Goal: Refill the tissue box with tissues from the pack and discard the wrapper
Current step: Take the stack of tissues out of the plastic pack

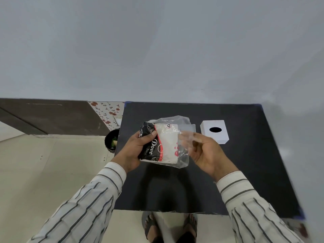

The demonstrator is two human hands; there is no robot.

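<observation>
Above the black table (245, 172) I hold a tissue pack (166, 146): white tissues in a clear plastic wrapper with a black and red printed end. My left hand (138, 148) grips the black printed end, thumb on top. My right hand (205, 151) pinches the loose clear end of the wrapper (184, 137), which stands open and crumpled. The white tissue box (214, 131) sits on the table to the right behind my hands, its dark oval slot facing up.
A dark round bin (112, 140) with a few items inside stands on the floor by the table's left edge. A brown panel and a floral strip (107, 113) run along the wall. My sandalled feet (170, 227) are at the table's near edge.
</observation>
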